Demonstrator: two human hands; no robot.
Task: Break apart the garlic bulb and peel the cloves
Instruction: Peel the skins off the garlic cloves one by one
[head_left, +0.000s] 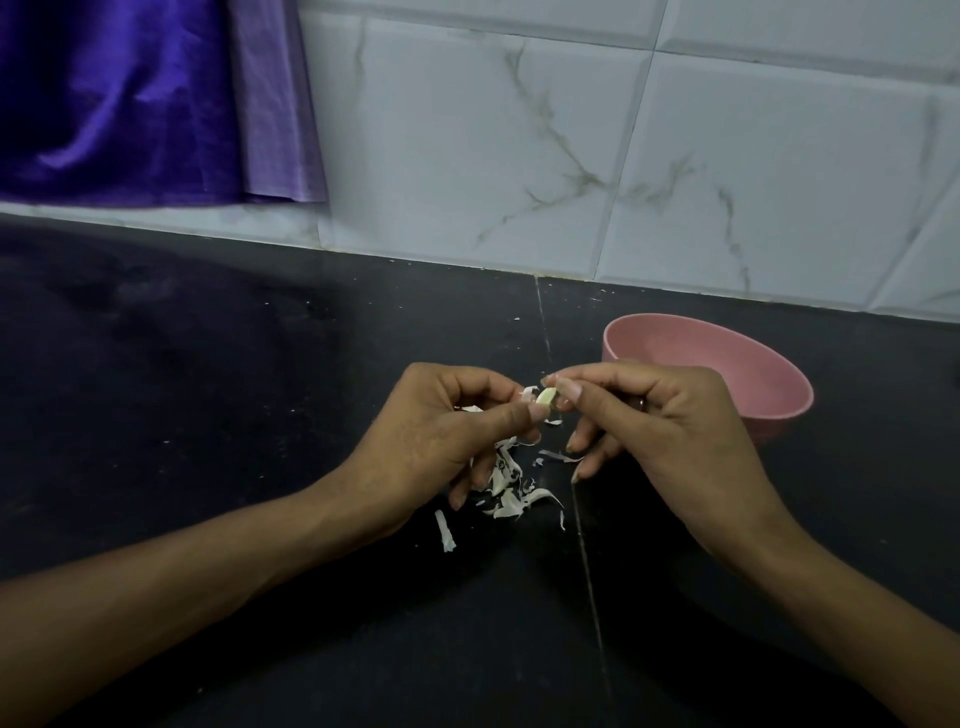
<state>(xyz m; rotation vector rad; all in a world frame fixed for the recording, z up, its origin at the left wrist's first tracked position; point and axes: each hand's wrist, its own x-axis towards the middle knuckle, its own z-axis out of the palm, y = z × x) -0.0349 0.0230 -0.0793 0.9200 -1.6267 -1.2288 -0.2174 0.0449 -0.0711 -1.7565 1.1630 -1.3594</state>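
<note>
Black stone counter (208, 364) runs under our arms, with a thin seam crossing it from the wall toward us. Behind it rises a wall of white marbled tiles (675, 156), and a purple cloth (130, 98) hangs down at the far left, its hem just above the counter's back edge.

We hold one garlic clove (545, 397) up between both hands, above the counter. Our left hand (447, 436) pinches it from the left with thumb and forefinger, the other fingers curled loosely below. Our right hand (660, 415) pinches it from the right, thumb and forefinger closed on its end, the remaining fingers pointing down toward the counter. The clove looks pale yellow-green, with a bit of white skin showing at its left side.

Below the hands lies a scatter of white garlic peels (506, 493) on the counter, one longer strip a little apart at the near left.

A pink bowl (753, 364) stands on the counter just behind our right hand, which covers part of its near rim; we cannot tell what lies inside it
</note>
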